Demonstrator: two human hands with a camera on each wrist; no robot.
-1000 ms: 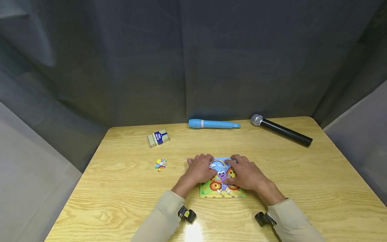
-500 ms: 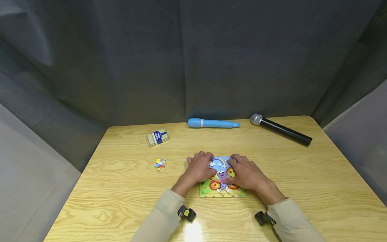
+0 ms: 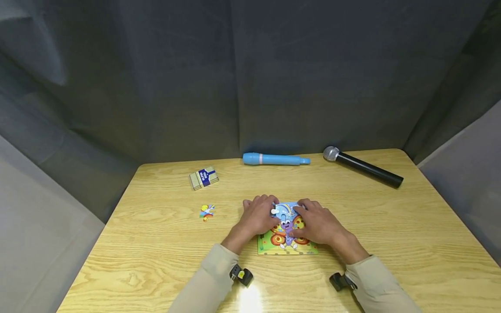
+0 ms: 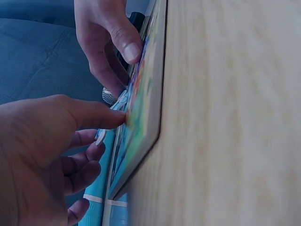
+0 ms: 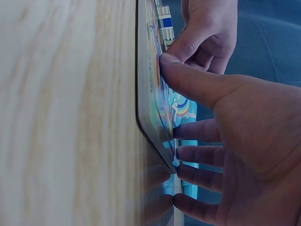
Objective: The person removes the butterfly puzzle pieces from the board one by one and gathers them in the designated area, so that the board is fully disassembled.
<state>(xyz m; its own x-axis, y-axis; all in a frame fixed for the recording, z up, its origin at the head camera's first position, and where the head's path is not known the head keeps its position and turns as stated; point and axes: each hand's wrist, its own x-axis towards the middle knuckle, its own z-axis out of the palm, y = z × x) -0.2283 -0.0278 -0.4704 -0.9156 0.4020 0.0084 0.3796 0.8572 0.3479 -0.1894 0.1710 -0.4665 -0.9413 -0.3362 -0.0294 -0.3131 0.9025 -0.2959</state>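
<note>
A pack (image 3: 204, 178), a tube (image 3: 276, 159) and a mic (image 3: 365, 167) lay along the far side of the table (image 3: 156, 248).
The striped pack sat left, slightly askew; the blue tube lay crosswise in the middle, near the dark curtain (image 3: 242, 78); the black mic slanted at right, its silver end farther away.

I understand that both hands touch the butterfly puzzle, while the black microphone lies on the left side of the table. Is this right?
Wrong side: the head view shows the black microphone on the table's right side. The left hand and right hand do touch the butterfly puzzle.
</note>
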